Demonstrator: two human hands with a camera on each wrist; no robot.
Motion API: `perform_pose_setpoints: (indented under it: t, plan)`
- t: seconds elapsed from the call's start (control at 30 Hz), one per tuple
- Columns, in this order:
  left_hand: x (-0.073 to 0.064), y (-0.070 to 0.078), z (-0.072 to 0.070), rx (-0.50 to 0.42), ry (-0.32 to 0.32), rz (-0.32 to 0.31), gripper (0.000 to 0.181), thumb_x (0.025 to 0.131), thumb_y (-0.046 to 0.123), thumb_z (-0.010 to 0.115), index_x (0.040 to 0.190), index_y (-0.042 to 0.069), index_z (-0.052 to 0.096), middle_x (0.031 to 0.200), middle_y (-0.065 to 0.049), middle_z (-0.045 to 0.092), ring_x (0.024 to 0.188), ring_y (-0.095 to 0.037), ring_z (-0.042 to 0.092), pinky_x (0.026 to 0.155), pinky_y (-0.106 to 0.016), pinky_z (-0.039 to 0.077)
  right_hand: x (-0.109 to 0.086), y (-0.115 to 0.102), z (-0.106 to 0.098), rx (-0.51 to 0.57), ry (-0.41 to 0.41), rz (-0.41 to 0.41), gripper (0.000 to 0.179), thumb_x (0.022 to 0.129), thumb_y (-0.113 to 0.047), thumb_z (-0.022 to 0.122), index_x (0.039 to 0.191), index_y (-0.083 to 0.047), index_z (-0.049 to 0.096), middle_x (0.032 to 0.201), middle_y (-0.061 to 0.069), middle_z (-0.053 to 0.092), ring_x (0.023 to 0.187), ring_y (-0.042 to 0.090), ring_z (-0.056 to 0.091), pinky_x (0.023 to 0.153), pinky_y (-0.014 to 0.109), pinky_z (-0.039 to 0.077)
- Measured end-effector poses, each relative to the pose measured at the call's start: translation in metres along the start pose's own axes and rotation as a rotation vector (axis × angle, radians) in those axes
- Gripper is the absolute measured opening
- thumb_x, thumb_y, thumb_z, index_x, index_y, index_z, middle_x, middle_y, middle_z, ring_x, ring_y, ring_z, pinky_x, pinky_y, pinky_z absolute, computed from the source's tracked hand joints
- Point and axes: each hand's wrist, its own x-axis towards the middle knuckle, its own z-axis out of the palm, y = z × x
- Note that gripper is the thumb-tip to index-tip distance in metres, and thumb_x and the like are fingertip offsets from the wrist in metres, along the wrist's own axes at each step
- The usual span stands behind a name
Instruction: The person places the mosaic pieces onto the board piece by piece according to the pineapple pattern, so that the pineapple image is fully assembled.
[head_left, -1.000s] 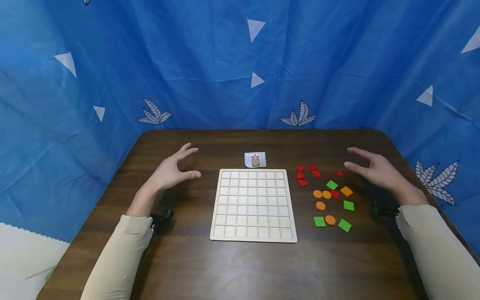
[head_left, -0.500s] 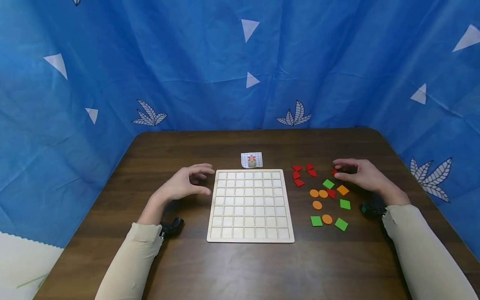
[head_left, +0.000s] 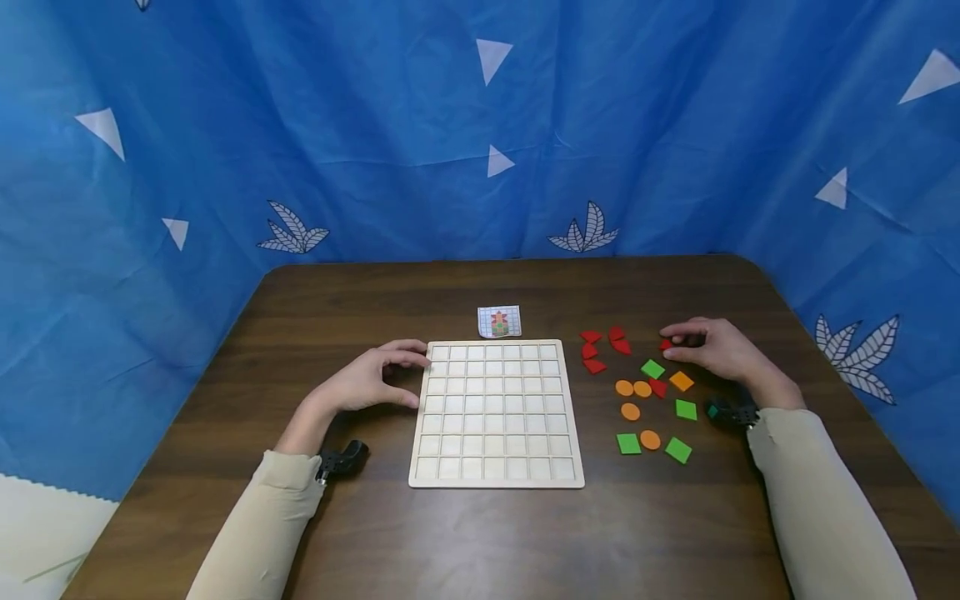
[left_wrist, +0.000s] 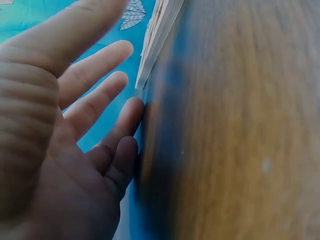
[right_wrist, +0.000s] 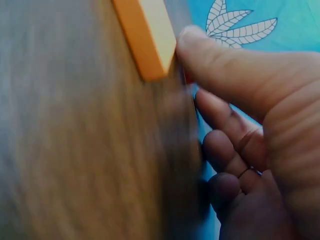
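My left hand point(head_left: 371, 377) is at the left edge of a pale wooden grid board point(head_left: 495, 414), fingers extended and thumb apart. In the left wrist view the fingertips are close to the board's edge point(left_wrist: 159, 45); contact is hard to tell. On the right, my right hand point(head_left: 716, 348) has its thumb and index finger on either side of a small red triangle tile point(head_left: 665, 344), pinching it low over the table. Only a sliver of red point(right_wrist: 189, 77) shows behind the thumb in the right wrist view, and the index fingertip is hidden there.
Several red tiles point(head_left: 594, 366), orange round tiles point(head_left: 630, 412) and green square tiles point(head_left: 678, 450) lie right of the board. An orange square tile point(head_left: 681, 381) sits near my right hand. Behind the board lies a pattern card point(head_left: 499, 322). A blue curtain point(head_left: 420, 125) hangs behind the table.
My left hand has come down and rightward to the board's left edge. My right hand has lowered and moved left onto the red triangle tile, its fingers closing in. The view has shifted slightly.
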Motion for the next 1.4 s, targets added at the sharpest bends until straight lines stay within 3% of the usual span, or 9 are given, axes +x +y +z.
perform_pose_setpoints:
  t: [0.23,0.47,0.77,1.27,1.4]
  plan:
    - [-0.003,0.001,0.005,0.031,-0.003,0.027,0.047,0.078,0.036,0.091,0.12,0.026,0.074,0.154,-0.001,0.051,0.147,-0.029,0.042,0.118,-0.055,0.036,0.002,-0.006,0.002,-0.037,-0.008,0.02,0.043,0.098,-0.033,0.072,0.127,-0.003,0.069,0.106,0.012,0.064,0.093,0.028,0.054,0.076,0.034,0.047]
    - [-0.001,0.002,0.01,0.075,0.028,0.006,0.044,0.076,0.036,0.092,0.115,0.029,0.073,0.153,0.0,0.051,0.148,-0.031,0.039,0.119,-0.057,0.033,0.0,-0.01,0.005,-0.099,0.003,-0.055,0.032,0.1,-0.024,0.069,0.123,-0.002,0.068,0.106,0.013,0.064,0.092,0.028,0.055,0.082,0.041,0.05]
    - [0.002,0.001,0.01,0.07,0.035,0.017,0.042,0.077,0.036,0.092,0.114,0.028,0.073,0.152,-0.002,0.052,0.147,-0.03,0.041,0.118,-0.056,0.034,-0.002,-0.013,0.006,-0.095,0.022,-0.048,0.03,0.1,-0.018,0.068,0.125,0.0,0.066,0.113,0.019,0.067,0.095,0.03,0.06,0.088,0.05,0.055]
    - [0.0,0.003,0.012,0.087,0.043,-0.011,0.041,0.077,0.037,0.091,0.113,0.028,0.073,0.153,-0.003,0.052,0.147,-0.031,0.041,0.119,-0.056,0.035,-0.003,-0.022,0.0,-0.118,-0.067,-0.016,0.031,0.1,-0.013,0.067,0.126,0.004,0.065,0.105,0.016,0.064,0.09,0.027,0.056,0.08,0.039,0.054]
    - [0.0,0.003,0.013,0.087,0.045,-0.009,0.041,0.077,0.037,0.091,0.113,0.028,0.073,0.153,-0.003,0.052,0.147,-0.032,0.041,0.119,-0.057,0.035,-0.004,-0.021,0.001,-0.113,-0.074,-0.047,0.033,0.101,-0.011,0.066,0.131,0.002,0.06,0.099,0.012,0.062,0.085,0.024,0.055,0.074,0.035,0.051]
